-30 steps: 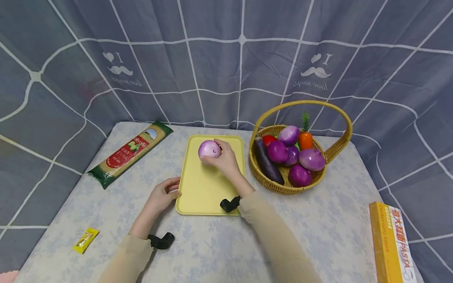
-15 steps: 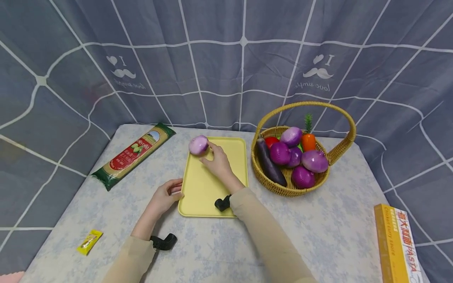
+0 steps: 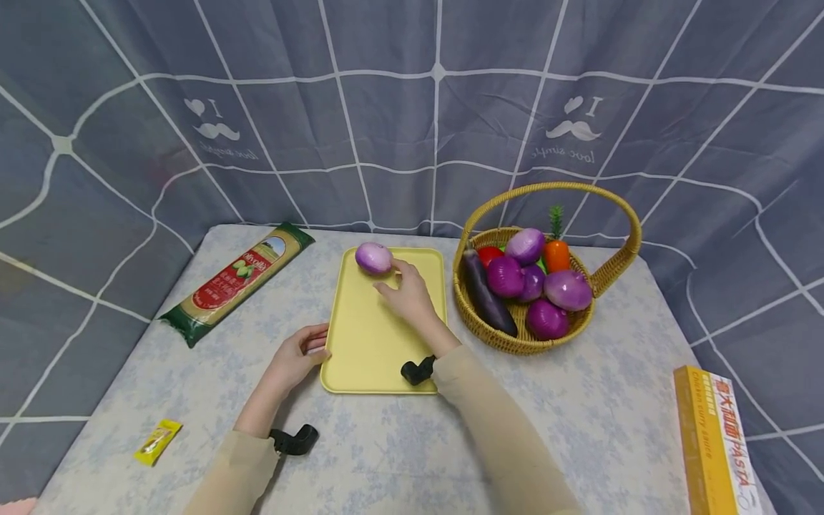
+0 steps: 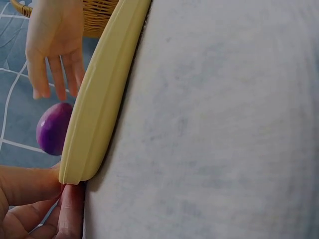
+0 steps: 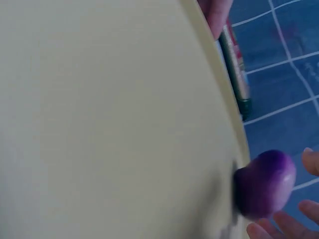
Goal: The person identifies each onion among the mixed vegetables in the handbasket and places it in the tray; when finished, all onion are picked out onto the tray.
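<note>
A purple onion (image 3: 374, 258) lies at the far left corner of the yellow tray (image 3: 376, 343). My right hand (image 3: 394, 283) hovers just behind it with fingers relaxed and spread, holding nothing. The left wrist view shows its straight fingers (image 4: 56, 69) a little apart from the onion (image 4: 54, 128). In the right wrist view the onion (image 5: 264, 184) sits by the tray's rim (image 5: 234, 124) with fingertips (image 5: 310, 160) around it. My left hand (image 3: 314, 348) pinches the tray's near left edge, seen close up with its fingers (image 4: 30, 191) at the tray corner (image 4: 75, 172).
A wicker basket (image 3: 618, 265) with several onions, an aubergine (image 3: 486, 293) and a carrot stands right of the tray. A spaghetti pack (image 3: 238, 279) lies at the left, a yellow sachet (image 3: 157, 440) near left, a yellow pasta box (image 3: 711, 443) near right. Curtain behind.
My right hand has let go of the onion and drawn back a little; the onion now rests on the tray's far left corner. The left hand stays on the tray edge.
</note>
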Demonstrator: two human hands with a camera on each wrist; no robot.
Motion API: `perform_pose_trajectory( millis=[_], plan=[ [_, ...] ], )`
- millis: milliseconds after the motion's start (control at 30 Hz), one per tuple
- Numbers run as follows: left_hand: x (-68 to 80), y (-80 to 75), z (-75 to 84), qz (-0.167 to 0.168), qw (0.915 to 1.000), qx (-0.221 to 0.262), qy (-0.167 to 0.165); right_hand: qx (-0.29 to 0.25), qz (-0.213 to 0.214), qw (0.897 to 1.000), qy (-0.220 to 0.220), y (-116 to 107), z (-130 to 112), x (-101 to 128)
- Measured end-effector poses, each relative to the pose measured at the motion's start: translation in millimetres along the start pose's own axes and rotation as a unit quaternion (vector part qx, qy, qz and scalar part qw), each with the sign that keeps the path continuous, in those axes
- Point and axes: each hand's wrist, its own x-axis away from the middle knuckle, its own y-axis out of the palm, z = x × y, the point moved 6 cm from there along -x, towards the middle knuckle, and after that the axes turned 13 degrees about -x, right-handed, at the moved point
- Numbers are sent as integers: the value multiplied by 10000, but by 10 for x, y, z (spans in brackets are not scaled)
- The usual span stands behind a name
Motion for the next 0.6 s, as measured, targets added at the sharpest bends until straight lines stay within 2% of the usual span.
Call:
perform_pose_trajectory(
  millis=[167, 300, 600],
  plan=[
    [-13, -7, -12, 5, 10000, -20, -23, -421, 1, 9985, -348, -209, -170, 166],
    [-22, -3, -16, 24, 10000, -21, 1, -559, 54, 9963, -657, -409, -281, 326],
    [-6, 8, 0, 42, 10000, 8, -9, -830, 227, 9919, -938, -921, -359, 713]
  ],
)
